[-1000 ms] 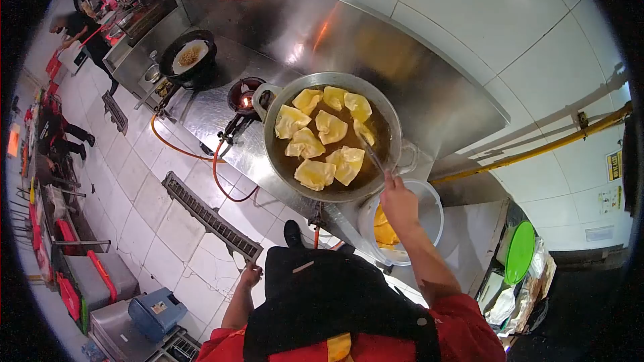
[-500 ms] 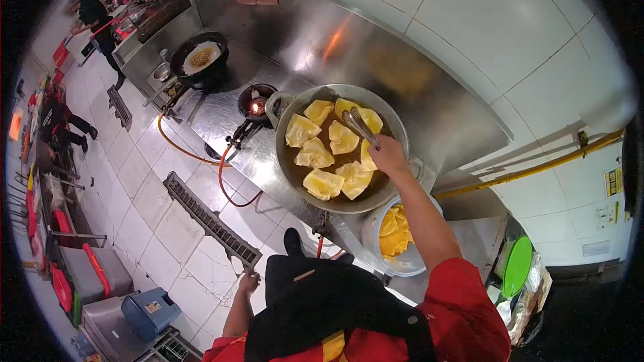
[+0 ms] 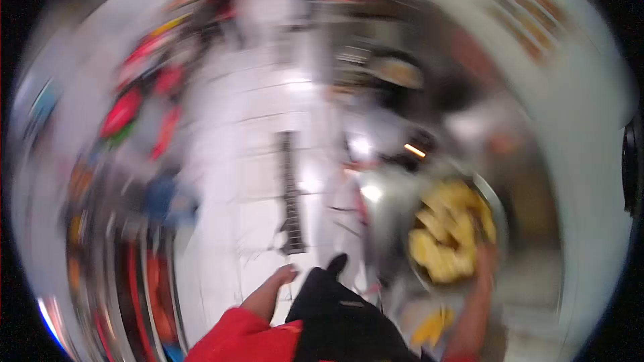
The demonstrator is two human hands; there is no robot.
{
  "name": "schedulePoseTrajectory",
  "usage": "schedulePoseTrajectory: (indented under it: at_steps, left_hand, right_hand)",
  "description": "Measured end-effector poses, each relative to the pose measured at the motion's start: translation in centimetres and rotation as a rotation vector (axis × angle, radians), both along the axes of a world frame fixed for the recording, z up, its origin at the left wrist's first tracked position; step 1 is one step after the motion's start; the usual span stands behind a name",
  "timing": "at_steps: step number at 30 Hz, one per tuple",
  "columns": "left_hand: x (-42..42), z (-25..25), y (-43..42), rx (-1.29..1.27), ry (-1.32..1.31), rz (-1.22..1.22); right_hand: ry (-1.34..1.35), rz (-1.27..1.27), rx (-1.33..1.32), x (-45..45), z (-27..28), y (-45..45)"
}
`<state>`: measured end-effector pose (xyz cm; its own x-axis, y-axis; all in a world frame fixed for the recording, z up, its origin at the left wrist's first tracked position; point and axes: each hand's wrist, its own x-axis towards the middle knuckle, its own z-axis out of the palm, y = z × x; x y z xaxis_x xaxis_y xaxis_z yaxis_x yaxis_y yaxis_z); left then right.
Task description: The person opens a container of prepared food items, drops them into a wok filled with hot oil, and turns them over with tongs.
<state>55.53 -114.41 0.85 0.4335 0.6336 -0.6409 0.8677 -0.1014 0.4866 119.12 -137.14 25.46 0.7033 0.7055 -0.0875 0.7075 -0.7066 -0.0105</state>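
Note:
Motion blurs the whole view. Over the right side of the big metal pan is my right hand, closed round the metal tongs, which are badly smeared. Several pale yellow folded pieces lie in the pan. Below the pan, a tub with orange-yellow pieces shows beside my right forearm. My left hand hangs over the floor left of my apron, its fingers curled but too blurred to tell what, if anything, is in them.
A lit burner is beyond the pan, and a black wok stands farther back. A floor drain runs along the white tiles. At left are a blue container and blurred shelving.
The view has swung left, so the pan now shows at the right and the floor in the middle. My right hand stays over the pan with the tongs.

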Motion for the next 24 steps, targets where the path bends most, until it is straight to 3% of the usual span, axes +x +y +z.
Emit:
schedulePoseTrajectory:
  at_steps: [1,2,5,9,11,15,20,22,24]
  left_hand:
    - [-0.1,-2.5,-0.2,-0.019,0.059,-0.170]
    - [0.0,-2.6,-1.9,0.111,0.021,0.062]
    - [-0.9,5.1,-3.6,0.109,-0.133,0.254]
    - [-4.1,13.3,-6.7,0.116,-0.748,0.928]
    - [-7.3,18.5,-7.1,0.238,-0.888,1.051]
    - [-13.7,28.5,-9.4,0.639,-0.995,1.150]
    - [-18.5,42.9,-15.2,1.223,-1.110,1.069]
    - [-18.3,50.7,-17.9,1.570,-1.320,0.930]
    - [-18.7,54.4,-19.9,1.713,-1.409,0.759]
  right_hand:
    - [0.081,-0.057,0.183,-2.6,2.4,3.2]
    - [0.159,-0.057,0.323,-4.8,4.7,6.0]
    - [0.234,0.128,0.405,-12.1,7.2,12.6]
    - [0.301,0.319,0.352,-17.4,7.5,15.6]
    - [0.335,0.381,0.326,-19.5,7.8,16.7]
    - [0.377,0.477,0.277,-22.4,8.1,17.7]
    - [0.378,0.532,0.238,-22.0,8.7,17.3]
    - [0.381,0.525,0.239,-21.9,9.2,17.1]
    - [0.397,0.499,0.243,-21.4,9.2,17.1]
